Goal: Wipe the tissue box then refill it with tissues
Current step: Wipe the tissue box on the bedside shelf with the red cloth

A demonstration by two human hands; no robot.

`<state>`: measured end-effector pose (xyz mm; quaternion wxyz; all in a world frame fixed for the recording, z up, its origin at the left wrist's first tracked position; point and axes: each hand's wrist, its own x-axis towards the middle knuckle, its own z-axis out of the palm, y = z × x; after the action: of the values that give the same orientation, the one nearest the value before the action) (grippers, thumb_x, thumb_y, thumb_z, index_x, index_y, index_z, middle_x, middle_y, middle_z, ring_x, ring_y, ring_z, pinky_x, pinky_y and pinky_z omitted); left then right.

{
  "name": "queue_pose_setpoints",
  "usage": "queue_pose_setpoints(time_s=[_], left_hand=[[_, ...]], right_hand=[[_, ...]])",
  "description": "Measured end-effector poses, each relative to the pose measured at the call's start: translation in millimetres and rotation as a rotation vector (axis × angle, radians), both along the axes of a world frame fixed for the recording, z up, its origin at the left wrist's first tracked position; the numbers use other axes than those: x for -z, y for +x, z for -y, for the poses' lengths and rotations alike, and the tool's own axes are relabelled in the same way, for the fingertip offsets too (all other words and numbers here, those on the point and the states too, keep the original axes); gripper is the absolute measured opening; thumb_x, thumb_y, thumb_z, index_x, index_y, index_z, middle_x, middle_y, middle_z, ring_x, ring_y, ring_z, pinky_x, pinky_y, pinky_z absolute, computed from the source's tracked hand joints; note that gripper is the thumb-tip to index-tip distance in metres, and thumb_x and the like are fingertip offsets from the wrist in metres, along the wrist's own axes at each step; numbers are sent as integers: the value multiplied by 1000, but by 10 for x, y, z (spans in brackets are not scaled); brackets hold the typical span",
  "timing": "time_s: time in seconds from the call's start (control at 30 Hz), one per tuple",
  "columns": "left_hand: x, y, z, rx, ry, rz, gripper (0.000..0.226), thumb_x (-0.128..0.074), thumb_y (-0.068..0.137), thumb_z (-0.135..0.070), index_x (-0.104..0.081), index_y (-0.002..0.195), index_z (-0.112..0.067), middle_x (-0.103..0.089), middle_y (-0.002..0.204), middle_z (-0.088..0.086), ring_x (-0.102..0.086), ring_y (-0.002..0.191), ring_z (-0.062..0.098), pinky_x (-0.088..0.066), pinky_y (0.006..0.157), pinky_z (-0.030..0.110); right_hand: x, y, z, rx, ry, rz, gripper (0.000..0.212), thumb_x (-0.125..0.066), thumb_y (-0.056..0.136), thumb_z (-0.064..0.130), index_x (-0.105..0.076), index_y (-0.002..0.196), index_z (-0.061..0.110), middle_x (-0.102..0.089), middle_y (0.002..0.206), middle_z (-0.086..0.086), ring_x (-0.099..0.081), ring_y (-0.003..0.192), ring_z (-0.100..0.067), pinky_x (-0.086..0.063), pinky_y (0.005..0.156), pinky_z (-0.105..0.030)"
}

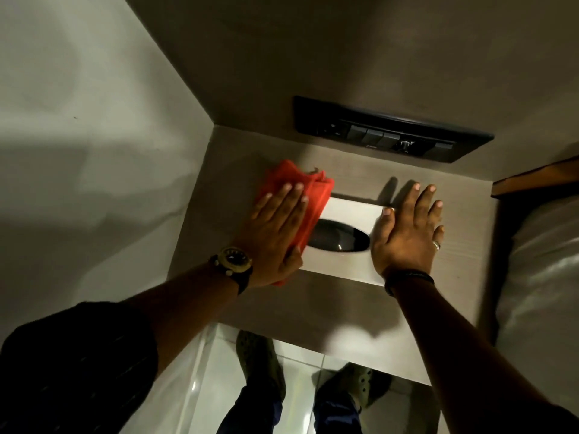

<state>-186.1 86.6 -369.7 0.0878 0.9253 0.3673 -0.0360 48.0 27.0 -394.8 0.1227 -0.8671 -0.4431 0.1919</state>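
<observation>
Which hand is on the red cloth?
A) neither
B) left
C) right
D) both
B: the left hand presses flat, fingers straight, on the red cloth at the left end of the tissue box, while the right hand lies bare on the box's right end, with no cloth under it.

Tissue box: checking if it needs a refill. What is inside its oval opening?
The tissue box opening shows only a dark, glossy hollow; no tissue sticks out. The red cloth under the left hand covers the opening's left end; deeper inside is hidden.
</observation>
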Motion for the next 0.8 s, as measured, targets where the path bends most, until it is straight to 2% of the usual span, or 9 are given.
queue_pose_setpoints(time_s=[0.17, 0.37, 0.57, 0.8], left_hand=[[-107, 3, 355, -132, -62, -39, 69, -22, 91, -40, -26, 147, 0, -21, 156, 19, -15, 146, 35, -18, 118, 52], [-121, 14, 222, 60, -54, -11, 67, -28, 91, -40, -30, 147, -3, -22, 157, 14, -15, 146, 33, -21, 117, 50], [10, 406, 219, 214, -30, -22, 75, -39, 85, -42, -28, 148, -3, -20, 158, 16, -11, 148, 33, -17, 117, 49], [-14, -189, 40, 226, -8, -45, 70, -34, 91, -42, -23, 150, -7, -15, 159, 12, -9, 148, 29, -13, 119, 47]], right_hand=[[-8, -7, 6, 10, 4, -15, 64, -15, 97, 47, 1, 154, 22, 5, 163, -8, 3, 149, -34, -8, 118, -59], [-22, -14, 2, 20, -2, -14, 65, -14, 96, 47, 2, 154, 22, 6, 163, -9, 3, 149, -34, -7, 118, -58], [4, -12, 4, 22, 11, -18, 63, -17, 98, 45, 2, 154, 24, 6, 163, -8, 3, 149, -32, -7, 118, -56], [1, -7, 5, 23, 11, -12, 62, -18, 98, 45, -1, 154, 24, 4, 163, -10, 2, 149, -32, -8, 118, -56]])
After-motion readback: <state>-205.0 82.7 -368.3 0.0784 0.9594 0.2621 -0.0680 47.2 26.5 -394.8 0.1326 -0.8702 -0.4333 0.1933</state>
